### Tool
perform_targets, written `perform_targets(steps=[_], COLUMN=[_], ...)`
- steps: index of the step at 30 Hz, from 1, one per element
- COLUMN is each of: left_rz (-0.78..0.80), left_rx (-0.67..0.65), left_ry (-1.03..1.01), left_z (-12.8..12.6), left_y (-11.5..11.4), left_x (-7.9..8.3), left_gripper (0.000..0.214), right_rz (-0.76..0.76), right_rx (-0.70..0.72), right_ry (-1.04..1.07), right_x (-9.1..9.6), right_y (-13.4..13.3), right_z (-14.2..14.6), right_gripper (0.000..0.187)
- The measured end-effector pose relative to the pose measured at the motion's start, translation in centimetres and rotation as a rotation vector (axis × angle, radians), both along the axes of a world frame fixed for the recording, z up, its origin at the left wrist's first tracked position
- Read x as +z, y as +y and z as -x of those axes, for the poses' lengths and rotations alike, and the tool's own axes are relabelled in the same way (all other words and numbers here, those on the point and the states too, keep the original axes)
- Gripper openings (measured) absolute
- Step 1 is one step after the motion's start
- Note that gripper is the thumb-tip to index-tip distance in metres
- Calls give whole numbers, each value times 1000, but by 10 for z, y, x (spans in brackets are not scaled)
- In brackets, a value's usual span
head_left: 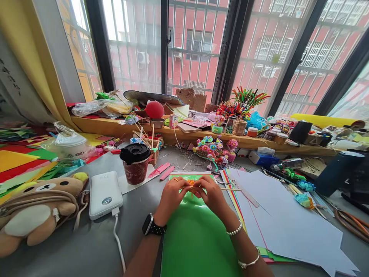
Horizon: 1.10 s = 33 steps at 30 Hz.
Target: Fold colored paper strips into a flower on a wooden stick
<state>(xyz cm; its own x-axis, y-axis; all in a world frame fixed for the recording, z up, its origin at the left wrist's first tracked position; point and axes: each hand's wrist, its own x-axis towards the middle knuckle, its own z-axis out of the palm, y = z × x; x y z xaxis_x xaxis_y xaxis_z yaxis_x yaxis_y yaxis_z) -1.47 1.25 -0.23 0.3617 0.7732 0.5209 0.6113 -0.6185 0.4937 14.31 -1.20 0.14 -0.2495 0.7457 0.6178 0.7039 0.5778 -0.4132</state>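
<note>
We find left hand (172,196) and right hand (211,194) pinching orange paper (191,182) on a stick (230,189) lying crosswise; power bank (104,192) lettering illegible.

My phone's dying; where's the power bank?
In the head view, left of the left hand, on the table between the cup and the plush bear.

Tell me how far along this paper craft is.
Done: a cluster of small paper flowers stands finished behind the green sheet. In hand: left hand and right hand pinch a small orange paper piece together. Left: apparently much; the white sheets and coloured paper stack lie flat, unused.
</note>
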Motion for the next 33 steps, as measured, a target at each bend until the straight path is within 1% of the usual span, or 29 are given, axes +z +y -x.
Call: perform_targets(steps=[4,9,14,19,22,24,26,28,30,33], left_rz=[-34,-77,-37,-22,2,70,173,275,336,342], left_rx=[9,10,-8,16,53,10,-124,-240,-267,-239], left_ry=[30,74,55,-82,-163,-165,-100,-24,22,21], left_z=[-1,-4,-2,4,7,10,11,13,14,15], left_y=[1,1,2,2,1,1,1,0,-1,-2], left_x=[-2,-4,-3,0,4,7,9,11,11,10], left_gripper=[13,9,9,18,24,25,20,16,15,15], right_rz=[129,208,210,177,172,200,253,304,347,380], right_rx=[13,-34,-55,-92,-78,-24,42,77,85,93], right_ry=[82,102,94,72,78,77,60,37,24,11], right_x=[1,0,-1,3,5,6,6,6,5,4], right_y=[1,3,3,4,5,4,3,2,0,0], right_z=[-1,-1,-2,-12,-18,-19,-19,-18,-16,-14], right_gripper=[9,10,10,9,8,7,6,5,5,9])
